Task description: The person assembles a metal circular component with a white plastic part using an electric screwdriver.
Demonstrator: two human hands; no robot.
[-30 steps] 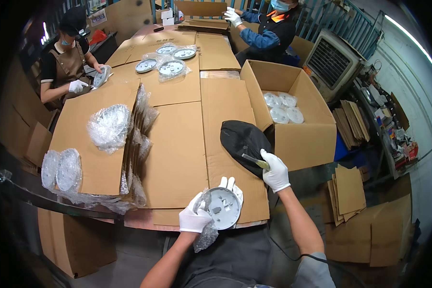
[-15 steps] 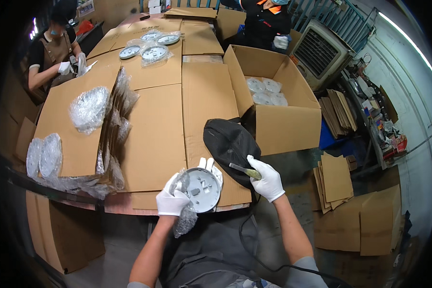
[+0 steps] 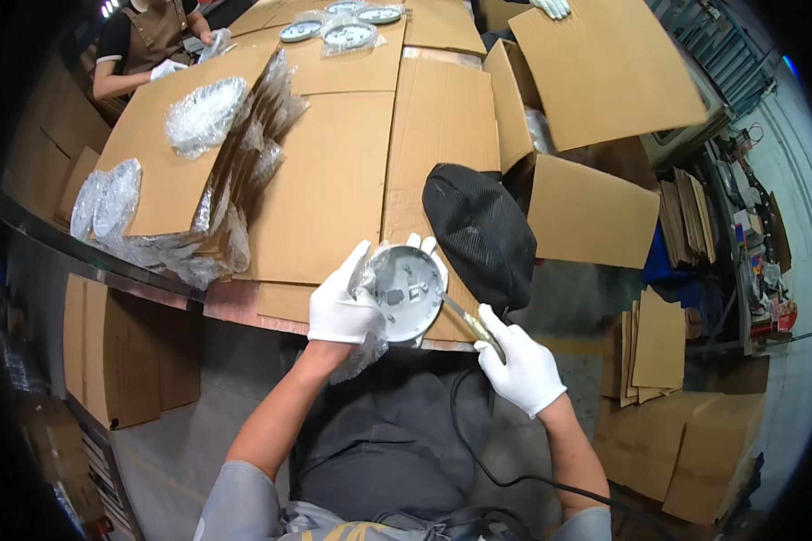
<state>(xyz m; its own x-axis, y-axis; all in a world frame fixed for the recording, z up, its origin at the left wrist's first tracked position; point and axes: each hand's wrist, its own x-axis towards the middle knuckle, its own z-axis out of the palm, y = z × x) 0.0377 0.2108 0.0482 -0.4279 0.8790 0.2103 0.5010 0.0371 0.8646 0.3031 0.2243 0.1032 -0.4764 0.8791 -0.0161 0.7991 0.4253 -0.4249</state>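
Pinching grey disc (image 3: pixel 408 288) and loose bubble wrap (image 3: pixel 361 361) together in left hand (image 3: pixel 343 307), over near edge of cardboard-covered table (image 3: pixel 325 180). Gripping slim tool (image 3: pixel 478 332) in right hand (image 3: pixel 521 365), fingers closed round handle; tip at or just beside disc's right rim, can't tell if touching. Looks mid-job on this disc: inner face bare, wrap bunched along left side. Far on table: four similar discs (image 3: pixel 349 36), faces bare too. On left cardboard stack (image 3: pixel 167 189): wrapped bundle (image 3: pixel 206 117). Can't tell whether finished or waiting.
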